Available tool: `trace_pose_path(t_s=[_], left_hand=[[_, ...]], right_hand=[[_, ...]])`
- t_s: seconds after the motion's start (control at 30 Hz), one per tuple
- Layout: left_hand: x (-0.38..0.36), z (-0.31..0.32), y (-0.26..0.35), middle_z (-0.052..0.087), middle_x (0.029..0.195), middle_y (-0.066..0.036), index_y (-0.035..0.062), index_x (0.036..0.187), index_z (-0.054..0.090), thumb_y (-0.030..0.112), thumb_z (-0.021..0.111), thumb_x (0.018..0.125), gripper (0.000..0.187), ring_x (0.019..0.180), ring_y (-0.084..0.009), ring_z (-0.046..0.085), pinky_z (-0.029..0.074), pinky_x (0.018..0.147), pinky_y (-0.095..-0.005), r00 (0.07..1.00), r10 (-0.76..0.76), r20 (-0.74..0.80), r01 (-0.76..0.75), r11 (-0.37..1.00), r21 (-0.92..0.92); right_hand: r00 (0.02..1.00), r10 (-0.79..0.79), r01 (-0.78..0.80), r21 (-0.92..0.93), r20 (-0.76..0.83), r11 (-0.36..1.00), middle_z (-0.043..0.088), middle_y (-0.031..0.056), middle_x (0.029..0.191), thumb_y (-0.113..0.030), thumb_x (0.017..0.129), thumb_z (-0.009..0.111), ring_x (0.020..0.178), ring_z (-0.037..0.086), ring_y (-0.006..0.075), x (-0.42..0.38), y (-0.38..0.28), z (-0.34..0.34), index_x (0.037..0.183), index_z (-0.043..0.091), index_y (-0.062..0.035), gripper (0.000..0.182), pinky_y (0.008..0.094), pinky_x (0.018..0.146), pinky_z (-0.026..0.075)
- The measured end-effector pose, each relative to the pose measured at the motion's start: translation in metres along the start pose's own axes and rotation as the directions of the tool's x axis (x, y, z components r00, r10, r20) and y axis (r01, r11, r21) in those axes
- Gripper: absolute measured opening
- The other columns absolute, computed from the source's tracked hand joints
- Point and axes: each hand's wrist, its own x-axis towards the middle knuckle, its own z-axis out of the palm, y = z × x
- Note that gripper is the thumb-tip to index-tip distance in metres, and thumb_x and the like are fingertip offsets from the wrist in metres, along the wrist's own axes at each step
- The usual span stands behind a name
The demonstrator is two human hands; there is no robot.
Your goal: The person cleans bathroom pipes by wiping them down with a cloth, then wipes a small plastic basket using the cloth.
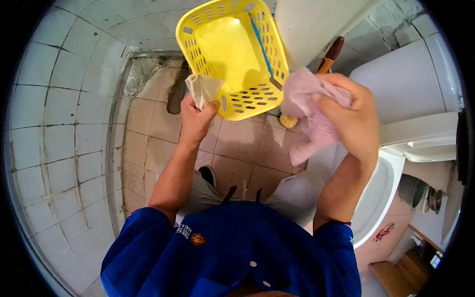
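Observation:
A yellow plastic basket [232,52] with slotted sides stands ahead, with a blue strip along the right of its inside. My left hand [198,118] is closed on a small cream cloth [203,89] at the basket's near left corner. To the right of the basket, my right hand [349,111] grips a pink cloth [316,123], which hangs down in loose folds. The basket shows no cloth inside.
A white toilet [405,74] is at the right, and a white basin [378,198] stands nearer. White tiled wall [64,128] runs along the left. An orange-brown handle [331,54] and a yellow object [288,121] are near the basket. Pink tiles [237,143] cover the floor.

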Motion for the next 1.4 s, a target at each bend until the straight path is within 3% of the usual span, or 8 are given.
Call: trace_pose_path(t_s=[0.13, 0.2, 0.37, 0.43, 0.73, 1.0, 1.2, 1.4], left_hand=[[0.000, 0.005, 0.009, 0.061, 0.087, 0.003, 0.0001, 0.102, 0.063, 0.004, 0.062, 0.075, 0.028, 0.074, -0.0048, 0.054, 0.044, 0.065, -0.0224, 0.999, 0.002, 0.047, 0.001, 0.997, -0.075], [-0.002, 0.008, 0.013, 0.060, 0.085, 0.003, -0.0001, 0.103, 0.063, 0.002, 0.061, 0.074, 0.029, 0.072, -0.0033, 0.051, 0.043, 0.064, -0.0212, 0.997, 0.010, 0.071, -0.005, 0.997, -0.080], [-0.005, 0.005, 0.014, 0.057, 0.081, 0.003, 0.0005, 0.093, 0.062, 0.004, 0.063, 0.073, 0.020, 0.072, -0.0035, 0.048, 0.042, 0.062, -0.0215, 0.991, 0.047, 0.129, -0.038, 0.997, -0.073], [-0.005, 0.004, 0.008, 0.056, 0.079, 0.003, 0.0011, 0.091, 0.062, 0.005, 0.064, 0.073, 0.019, 0.071, -0.0041, 0.048, 0.042, 0.062, -0.0225, 0.992, 0.056, 0.114, -0.051, 0.998, -0.042], [-0.008, 0.011, 0.005, 0.057, 0.080, 0.004, 0.0009, 0.096, 0.062, 0.005, 0.063, 0.073, 0.023, 0.071, -0.0048, 0.049, 0.042, 0.062, -0.0232, 0.993, 0.023, 0.118, -0.024, 1.000, 0.002], [-0.004, 0.011, -0.002, 0.058, 0.083, 0.006, 0.0005, 0.103, 0.063, 0.001, 0.060, 0.074, 0.029, 0.072, -0.0032, 0.049, 0.041, 0.062, -0.0209, 0.992, 0.004, 0.128, 0.004, 0.998, -0.064], [-0.004, 0.013, -0.007, 0.058, 0.084, 0.005, 0.0011, 0.101, 0.063, 0.001, 0.059, 0.075, 0.027, 0.072, -0.0035, 0.049, 0.041, 0.063, -0.0207, 0.987, 0.038, 0.158, -0.030, 0.998, -0.051], [-0.009, 0.014, -0.007, 0.061, 0.089, 0.004, 0.0018, 0.102, 0.064, 0.002, 0.059, 0.075, 0.027, 0.077, -0.0049, 0.053, 0.043, 0.068, -0.0221, 0.992, 0.040, 0.118, -0.022, 0.988, -0.153]], right_hand=[[0.947, -0.309, 0.288, -0.643, 0.083, 0.709, 0.067, 0.0202, 0.081, -0.016, 0.077, 0.068, 0.073, 0.067, 0.0289, 0.033, 0.000, 0.063, 0.082, 0.070, 0.0004, 0.017, 0.0371, 0.066, 0.053], [0.840, -0.367, 0.490, -0.850, 0.400, 0.195, 0.068, 0.0155, 0.080, -0.014, 0.076, 0.066, 0.074, 0.067, 0.0271, 0.052, 0.014, 0.088, 0.076, 0.070, -0.0037, 0.011, 0.0397, 0.065, 0.052], [0.905, 0.096, 0.418, -0.908, 0.414, -0.020, 0.072, 0.0118, 0.087, -0.017, 0.077, 0.065, 0.085, 0.069, 0.0253, 0.093, 0.045, 0.127, 0.086, 0.075, -0.0088, 0.016, 0.0370, 0.070, 0.054], [0.885, 0.283, 0.366, -0.928, 0.371, 0.070, 0.073, 0.0115, 0.093, -0.020, 0.078, 0.065, 0.092, 0.070, 0.0268, 0.098, 0.052, 0.133, 0.090, 0.076, -0.0092, 0.019, 0.0385, 0.074, 0.054], [0.841, 0.243, 0.306, -0.795, 0.484, 0.523, 0.069, 0.0185, 0.089, -0.028, 0.076, 0.069, 0.085, 0.066, 0.0373, 0.111, 0.088, 0.143, 0.089, 0.071, -0.0057, 0.026, 0.0431, 0.071, 0.052], [0.845, 0.088, 0.240, -0.519, 0.528, 0.820, 0.068, 0.0155, 0.098, -0.014, 0.086, 0.062, 0.090, 0.066, 0.0275, 0.118, 0.119, 0.137, 0.114, 0.061, -0.0044, 0.030, 0.0359, 0.076, 0.050], [0.724, 0.346, -0.115, -0.391, 0.596, 0.913, 0.069, 0.0116, 0.093, -0.006, 0.074, 0.064, 0.084, 0.064, 0.0228, 0.121, 0.105, 0.125, 0.105, 0.065, -0.0027, 0.031, 0.0330, 0.072, 0.049], [0.690, 0.304, -0.163, -0.269, 0.656, 0.949, 0.064, 0.0066, 0.088, -0.004, 0.069, 0.064, 0.080, 0.058, 0.0196, 0.121, 0.113, 0.117, 0.099, 0.065, -0.0026, 0.030, 0.0295, 0.072, 0.047]])
